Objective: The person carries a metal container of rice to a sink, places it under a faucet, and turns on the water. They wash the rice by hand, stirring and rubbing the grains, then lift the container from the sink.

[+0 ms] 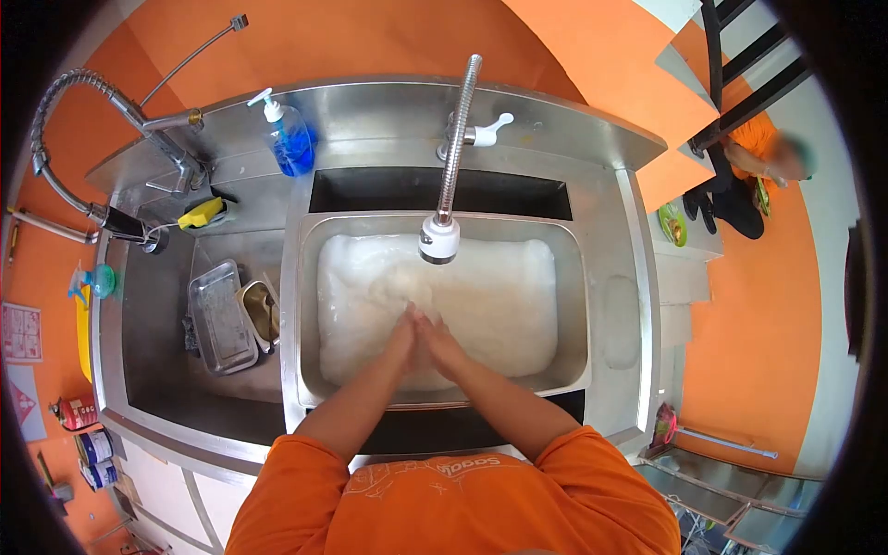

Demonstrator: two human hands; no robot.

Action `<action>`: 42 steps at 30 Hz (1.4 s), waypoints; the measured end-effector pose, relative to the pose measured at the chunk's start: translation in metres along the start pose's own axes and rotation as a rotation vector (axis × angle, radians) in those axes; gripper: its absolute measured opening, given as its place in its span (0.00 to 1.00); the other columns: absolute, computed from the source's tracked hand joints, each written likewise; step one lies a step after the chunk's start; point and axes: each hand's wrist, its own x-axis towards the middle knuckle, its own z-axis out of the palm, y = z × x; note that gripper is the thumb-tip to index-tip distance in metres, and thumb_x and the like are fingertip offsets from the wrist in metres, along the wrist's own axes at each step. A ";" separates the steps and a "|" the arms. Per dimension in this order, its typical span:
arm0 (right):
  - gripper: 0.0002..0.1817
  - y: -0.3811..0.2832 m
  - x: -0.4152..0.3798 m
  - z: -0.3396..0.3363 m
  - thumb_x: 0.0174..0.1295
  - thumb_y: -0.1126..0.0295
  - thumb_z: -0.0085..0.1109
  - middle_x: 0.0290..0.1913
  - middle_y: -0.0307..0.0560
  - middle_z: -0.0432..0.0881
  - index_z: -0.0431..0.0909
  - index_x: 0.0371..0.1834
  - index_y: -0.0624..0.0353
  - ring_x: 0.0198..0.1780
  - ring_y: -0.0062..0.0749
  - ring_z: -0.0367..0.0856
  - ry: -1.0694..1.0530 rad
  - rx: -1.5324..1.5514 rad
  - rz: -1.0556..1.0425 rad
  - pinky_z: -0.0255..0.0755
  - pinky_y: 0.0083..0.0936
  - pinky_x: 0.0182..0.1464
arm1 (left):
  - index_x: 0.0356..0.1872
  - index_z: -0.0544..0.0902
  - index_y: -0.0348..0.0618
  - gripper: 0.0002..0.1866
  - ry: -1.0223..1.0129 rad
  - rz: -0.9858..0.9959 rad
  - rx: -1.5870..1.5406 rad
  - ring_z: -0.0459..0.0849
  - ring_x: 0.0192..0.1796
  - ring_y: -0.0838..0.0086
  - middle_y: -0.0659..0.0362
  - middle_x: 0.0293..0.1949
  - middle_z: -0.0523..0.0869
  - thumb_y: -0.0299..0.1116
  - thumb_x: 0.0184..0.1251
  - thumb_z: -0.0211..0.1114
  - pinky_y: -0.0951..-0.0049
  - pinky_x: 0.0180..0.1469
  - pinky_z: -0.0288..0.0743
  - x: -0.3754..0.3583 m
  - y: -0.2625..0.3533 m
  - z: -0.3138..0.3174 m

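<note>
My left hand (402, 335) and my right hand (435, 339) are brought together over the middle of a sink basin (583, 305). Their fingers are drawn in against each other and point away from me, down at the cloudy white water (499, 314) that fills most of the basin. What they hold, if anything, I cannot tell. Just beyond my hands, a rounded pale patch shows in the water. Above the basin's far side hangs the white head of a flexible faucet (439, 240), its ribbed metal neck rising behind.
On the left, a second sink holds a metal tray (224, 319) and a small metal container (260, 313). A yellow sponge (202, 214) lies beside a spring faucet (165, 143). A pump bottle of blue liquid (290, 143) stands on the back ledge. Another person (754, 157) sits at the far right.
</note>
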 end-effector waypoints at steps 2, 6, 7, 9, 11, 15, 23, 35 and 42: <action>0.49 -0.029 -0.028 0.006 0.52 0.35 0.39 0.62 0.64 0.53 0.44 0.64 0.67 0.63 0.46 0.55 0.205 0.021 -0.037 0.53 0.33 0.60 | 0.56 0.64 0.39 0.34 -0.026 0.023 -0.266 0.72 0.51 0.65 0.51 0.50 0.73 0.59 0.62 0.38 0.68 0.50 0.67 -0.036 0.019 0.026; 0.43 -0.038 -0.023 -0.002 0.55 0.37 0.35 0.63 0.60 0.51 0.47 0.65 0.61 0.65 0.44 0.48 0.153 0.493 -0.044 0.46 0.35 0.63 | 0.54 0.66 0.40 0.33 -0.029 -0.067 -0.191 0.73 0.49 0.70 0.53 0.48 0.74 0.60 0.62 0.37 0.71 0.47 0.68 -0.060 0.033 0.051; 0.42 -0.034 -0.016 0.000 0.57 0.38 0.34 0.63 0.59 0.52 0.48 0.64 0.62 0.66 0.44 0.47 0.156 0.585 0.002 0.45 0.35 0.64 | 0.54 0.66 0.40 0.33 -0.047 -0.011 -0.258 0.73 0.49 0.70 0.54 0.48 0.74 0.60 0.62 0.37 0.72 0.47 0.68 -0.057 0.037 0.051; 0.40 -0.045 -0.028 0.008 0.58 0.39 0.33 0.63 0.58 0.53 0.50 0.64 0.61 0.65 0.45 0.47 0.185 0.460 -0.109 0.45 0.35 0.64 | 0.53 0.67 0.40 0.33 -0.056 0.053 -0.324 0.73 0.49 0.70 0.55 0.48 0.74 0.60 0.63 0.37 0.73 0.47 0.67 -0.057 0.045 0.050; 0.39 -0.045 -0.023 0.005 0.58 0.40 0.33 0.62 0.58 0.54 0.51 0.63 0.60 0.65 0.46 0.48 0.219 0.324 -0.211 0.45 0.35 0.64 | 0.58 0.62 0.43 0.31 -0.029 0.025 -0.327 0.70 0.52 0.70 0.58 0.52 0.71 0.57 0.64 0.38 0.72 0.54 0.62 -0.057 0.052 0.052; 0.34 -0.010 0.028 -0.041 0.59 0.42 0.34 0.63 0.59 0.53 0.54 0.63 0.55 0.65 0.48 0.48 0.285 -0.058 -0.304 0.45 0.35 0.64 | 0.59 0.61 0.41 0.31 -0.208 0.077 -0.359 0.63 0.60 0.67 0.55 0.59 0.64 0.56 0.65 0.36 0.70 0.59 0.58 -0.017 0.039 0.026; 0.39 -0.027 0.011 -0.065 0.53 0.43 0.45 0.66 0.58 0.45 0.47 0.65 0.46 0.65 0.56 0.45 0.452 -0.961 -0.222 0.42 0.52 0.62 | 0.64 0.53 0.53 0.39 0.430 0.480 1.637 0.42 0.67 0.49 0.49 0.67 0.41 0.49 0.51 0.58 0.47 0.63 0.42 -0.006 0.042 0.004; 0.38 0.000 0.024 -0.051 0.53 0.43 0.46 0.68 0.56 0.36 0.46 0.66 0.38 0.67 0.58 0.38 0.411 -1.111 -0.396 0.43 0.54 0.61 | 0.65 0.49 0.63 0.40 0.489 0.688 1.810 0.42 0.66 0.47 0.48 0.66 0.38 0.46 0.50 0.59 0.43 0.61 0.44 0.005 0.033 -0.010; 0.40 0.002 0.026 -0.052 0.49 0.37 0.44 0.67 0.57 0.37 0.49 0.65 0.38 0.66 0.59 0.40 0.445 -1.086 -0.447 0.41 0.60 0.59 | 0.63 0.56 0.60 0.35 0.466 0.720 1.858 0.43 0.66 0.44 0.47 0.66 0.41 0.52 0.53 0.56 0.44 0.61 0.44 0.000 0.035 -0.007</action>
